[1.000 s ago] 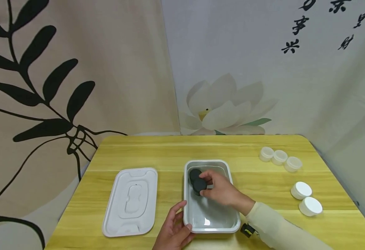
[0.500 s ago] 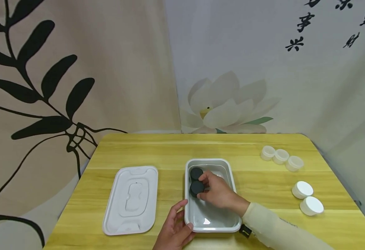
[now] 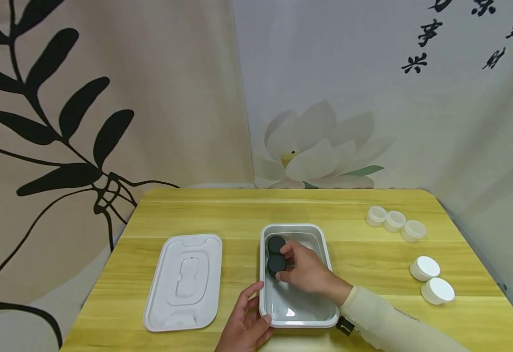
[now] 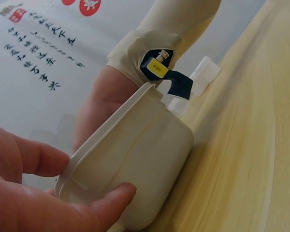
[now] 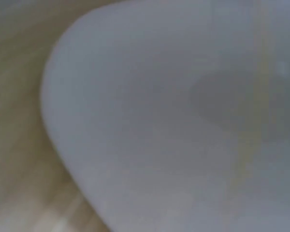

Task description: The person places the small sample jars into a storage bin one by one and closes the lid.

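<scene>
A white rectangular plastic box (image 3: 302,313) sits without its lid at the middle of the table. Inside it, two small round black jars (image 3: 276,245) line up along the left wall, one behind the other. My right hand (image 3: 307,269) reaches in over the right side and pinches the nearer black jar (image 3: 276,265) between thumb and index finger. At the front left corner my left hand (image 3: 247,322) grips the box, thumb on the front wall and fingers along the left side. The right wrist view is blurred and filled by the box wall (image 5: 135,121).
The white box lid (image 3: 183,283) lies flat to the left. Three translucent small jars (image 3: 395,221) stand in a row at the back right. Two white round jars (image 3: 425,268) stand nearer on the right. A printed curtain (image 3: 186,98) hangs behind the table.
The right hand has shifted the nearer black jar slightly left and down, against the left wall in front of the other jar. Over the last half second almost nothing moves.
</scene>
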